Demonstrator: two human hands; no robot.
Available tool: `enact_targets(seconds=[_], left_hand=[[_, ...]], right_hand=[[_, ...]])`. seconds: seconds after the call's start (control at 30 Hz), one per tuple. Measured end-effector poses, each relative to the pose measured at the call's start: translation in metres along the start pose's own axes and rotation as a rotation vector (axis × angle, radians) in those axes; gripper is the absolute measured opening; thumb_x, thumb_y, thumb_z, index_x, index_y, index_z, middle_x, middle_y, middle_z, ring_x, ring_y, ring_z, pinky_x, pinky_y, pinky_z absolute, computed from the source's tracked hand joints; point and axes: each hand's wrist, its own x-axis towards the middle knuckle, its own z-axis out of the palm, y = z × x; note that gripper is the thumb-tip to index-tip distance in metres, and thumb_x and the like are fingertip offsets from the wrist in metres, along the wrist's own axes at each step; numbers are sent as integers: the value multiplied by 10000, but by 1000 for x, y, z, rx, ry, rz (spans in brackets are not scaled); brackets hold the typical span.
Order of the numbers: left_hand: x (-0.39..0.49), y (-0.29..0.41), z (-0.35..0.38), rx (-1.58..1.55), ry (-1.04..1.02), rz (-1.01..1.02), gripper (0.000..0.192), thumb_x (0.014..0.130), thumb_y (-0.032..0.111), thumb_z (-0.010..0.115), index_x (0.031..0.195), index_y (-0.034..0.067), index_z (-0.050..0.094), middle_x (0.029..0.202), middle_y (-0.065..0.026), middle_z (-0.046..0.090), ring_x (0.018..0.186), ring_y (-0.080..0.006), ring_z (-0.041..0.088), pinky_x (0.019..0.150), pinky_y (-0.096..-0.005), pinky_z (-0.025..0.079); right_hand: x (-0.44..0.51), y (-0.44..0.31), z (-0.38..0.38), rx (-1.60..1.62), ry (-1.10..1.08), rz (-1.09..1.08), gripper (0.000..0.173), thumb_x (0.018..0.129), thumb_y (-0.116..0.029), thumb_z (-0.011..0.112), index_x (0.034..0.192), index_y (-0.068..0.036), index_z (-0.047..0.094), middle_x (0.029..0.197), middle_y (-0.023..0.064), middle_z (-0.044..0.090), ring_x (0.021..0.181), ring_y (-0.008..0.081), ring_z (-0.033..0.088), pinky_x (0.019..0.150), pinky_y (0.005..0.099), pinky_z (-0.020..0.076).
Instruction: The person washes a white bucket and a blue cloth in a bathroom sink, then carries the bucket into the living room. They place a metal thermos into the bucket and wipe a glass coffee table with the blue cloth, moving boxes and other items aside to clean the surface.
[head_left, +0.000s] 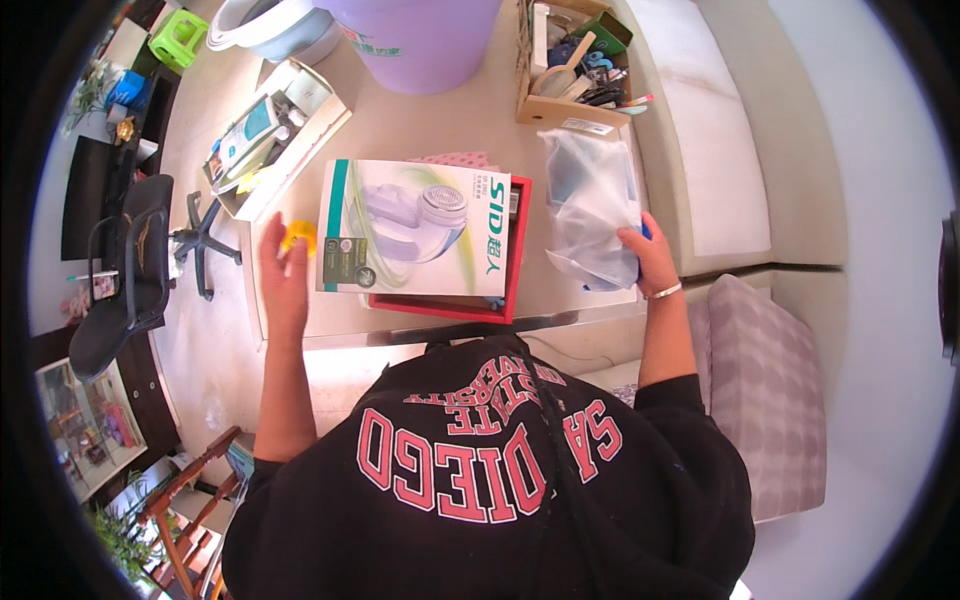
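Observation:
My right hand (651, 255) grips the edge of a translucent plastic bag (592, 210) at the table's right side. Something blue shows through the bag and at its edge, though its kind is unclear. To the left of the cardboard box of a SID lint remover (412, 229), my left hand (285, 259) is raised with fingers apart and holds nothing. A small round yellow object (301, 234) appears just behind its fingers, partly covered. The lint remover box lies across a red open box (519, 255), hiding most of what is inside. Pink dotted material (454, 159) peeks out behind it.
On the table (420, 127) stand a purple bucket (420, 45), a grey-white basin (277, 34), a light-coloured box of packages (300, 157) and a cardboard box of small tools (525, 105). A sofa (731, 180) borders the right; an office chair (142, 262) is at left.

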Motion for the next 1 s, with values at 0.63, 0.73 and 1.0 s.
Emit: enact_targets(seconds=[0.63,0.73,1.0], left_hand=[[-45,118,64,-807,-581,-380,509,918,190,684,1339,-10,481,1218,-87,625,1114,-193,597,974,-348,479],[-22,93,20,-856,-355,-392,408,913,210,644,1260,8,570,1179,-79,647,1036,-187,641,889,-361,536],[-21,-26,-104,-673,461,-265,483,954,106,587,1408,43,434,1273,-99,593,1120,-233,611,919,-382,529]], right_hand=[[-40,-47,128,-124,-577,-263,388,878,-248,718,1194,-72,576,1087,0,592,983,101,540,875,270,464],[-20,-35,112,-241,-318,-199,278,902,-239,697,1111,-73,620,1004,4,607,945,99,549,850,259,465],[35,-25,75,217,70,-197,167,954,-195,629,1059,-68,608,984,50,621,862,119,600,759,261,510]])
